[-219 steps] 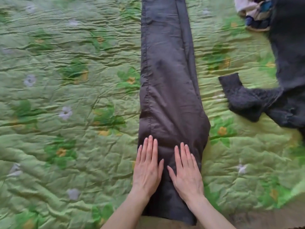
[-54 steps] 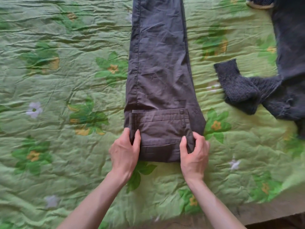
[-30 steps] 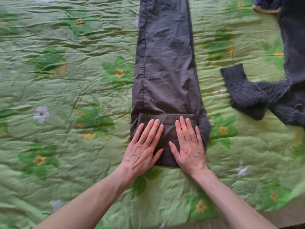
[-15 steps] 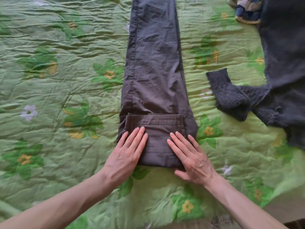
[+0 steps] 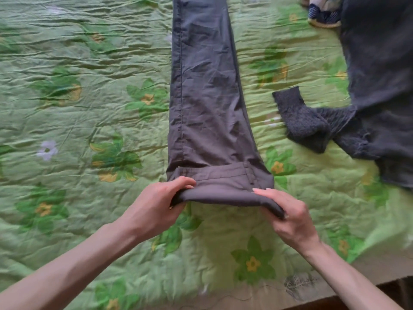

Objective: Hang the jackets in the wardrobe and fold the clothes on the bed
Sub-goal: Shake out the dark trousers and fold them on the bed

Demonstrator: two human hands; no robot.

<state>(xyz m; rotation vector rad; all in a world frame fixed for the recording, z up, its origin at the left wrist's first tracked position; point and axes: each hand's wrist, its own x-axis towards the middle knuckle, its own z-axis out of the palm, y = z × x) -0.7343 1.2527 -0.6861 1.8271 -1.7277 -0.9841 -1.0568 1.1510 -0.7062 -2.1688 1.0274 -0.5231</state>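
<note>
A person's left hand (image 5: 156, 202) and right hand (image 5: 288, 214) pinch the folded near end of dark trousers (image 5: 207, 104) stretched lengthwise across a green floral bedspread (image 5: 78, 121), a dark knitted sweater (image 5: 335, 128) lying beyond at right.

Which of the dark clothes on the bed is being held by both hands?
The long brown-grey trousers in the middle. Both hands grip their folded near end; the dark knitted sweater lies untouched to the right.
</note>
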